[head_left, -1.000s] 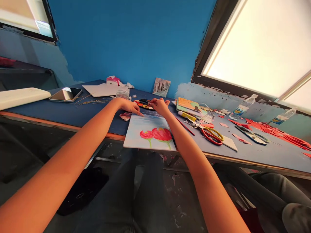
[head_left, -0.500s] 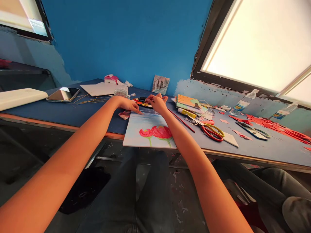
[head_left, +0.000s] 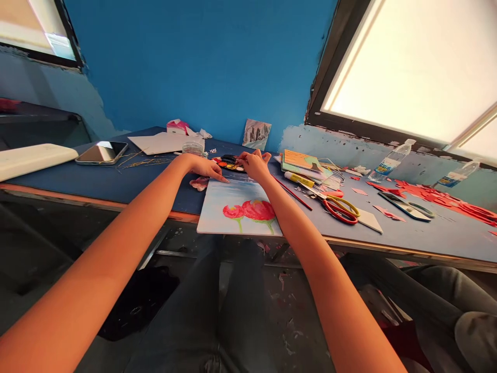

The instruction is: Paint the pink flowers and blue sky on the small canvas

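Observation:
A painted board (head_left: 217, 210) with red flowers on green stems lies over the table's front edge. My left hand (head_left: 207, 168) rests near its upper left edge, fingers stretched out and holding nothing. My right hand (head_left: 255, 165) is at the upper right, beside a dark palette (head_left: 229, 161) with red, yellow and white paint; its fingers are pressed together, and what they hold, if anything, is too small to make out. A clear round container (head_left: 193, 148) stands behind my left hand, with a crumpled stained tissue (head_left: 199, 183) nearer.
Right of the board lie a dark red stick (head_left: 293, 193), a yellow glue tube (head_left: 298, 179), scissors (head_left: 338, 210), stacked painted cards (head_left: 301, 161) and red paper scraps. A bottle (head_left: 391, 161) stands behind. A phone (head_left: 101, 153) lies left. A person's legs (head_left: 419, 300) show at right.
The view has shifted very slightly. Both hands stay in nearly the same places, and the board has not visibly moved on the table.

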Demonstrator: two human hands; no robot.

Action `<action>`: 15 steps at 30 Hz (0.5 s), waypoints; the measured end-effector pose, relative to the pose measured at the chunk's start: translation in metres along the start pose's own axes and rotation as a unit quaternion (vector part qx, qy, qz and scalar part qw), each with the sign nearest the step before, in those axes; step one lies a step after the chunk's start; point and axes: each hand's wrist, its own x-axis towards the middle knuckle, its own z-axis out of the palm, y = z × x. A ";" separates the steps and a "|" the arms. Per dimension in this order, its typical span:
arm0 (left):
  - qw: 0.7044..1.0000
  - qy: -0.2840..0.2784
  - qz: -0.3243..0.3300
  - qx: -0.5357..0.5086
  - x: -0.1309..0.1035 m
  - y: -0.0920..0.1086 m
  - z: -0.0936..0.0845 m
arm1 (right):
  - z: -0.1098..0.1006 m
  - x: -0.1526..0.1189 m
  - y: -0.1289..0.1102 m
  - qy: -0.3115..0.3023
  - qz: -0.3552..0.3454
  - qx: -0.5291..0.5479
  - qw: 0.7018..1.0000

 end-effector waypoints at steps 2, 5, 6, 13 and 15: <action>1.000 -0.002 -0.003 0.001 -0.003 0.002 0.000 | -0.001 -0.001 0.000 -0.001 -0.002 0.009 1.000; 1.000 0.011 -0.005 0.004 -0.004 0.004 0.000 | -0.001 -0.001 0.000 -0.014 -0.008 0.038 0.999; 1.000 0.018 -0.003 0.005 -0.004 0.003 0.000 | 0.000 -0.001 -0.001 -0.020 -0.010 0.046 0.999; 1.000 0.021 0.007 -0.008 -0.003 0.003 0.000 | -0.004 0.001 -0.001 -0.023 -0.009 0.053 0.998; 1.000 0.016 0.011 -0.009 -0.005 0.004 0.000 | -0.014 0.003 0.003 0.005 -0.019 0.094 0.995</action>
